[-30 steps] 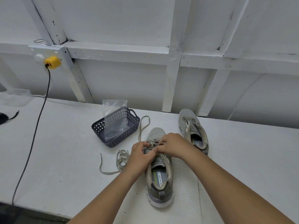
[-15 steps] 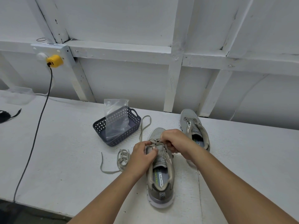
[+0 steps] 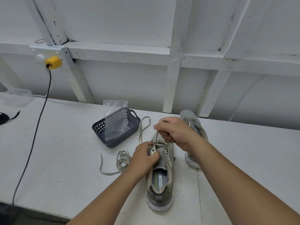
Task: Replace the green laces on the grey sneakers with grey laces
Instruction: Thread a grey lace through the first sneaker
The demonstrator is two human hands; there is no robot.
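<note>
I see right hand (image 3: 174,133) fingers pinching flat grey lace (image 3: 156,138) above grey mesh sneaker (image 3: 159,174); left hand (image 3: 143,157) fingers gripping its eyelet edge below.

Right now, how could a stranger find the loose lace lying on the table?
Start at the dark basket on the white table. Just in front lies the loose lace, left of the near sneaker. Unlike the lace being pulled, it lies bunched and untouched.

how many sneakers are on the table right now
2. One sneaker lies in front of the person, heel toward the camera, with both hands at its laces. The other sneaker lies beyond it to the right, partly hidden behind the right hand.
</note>
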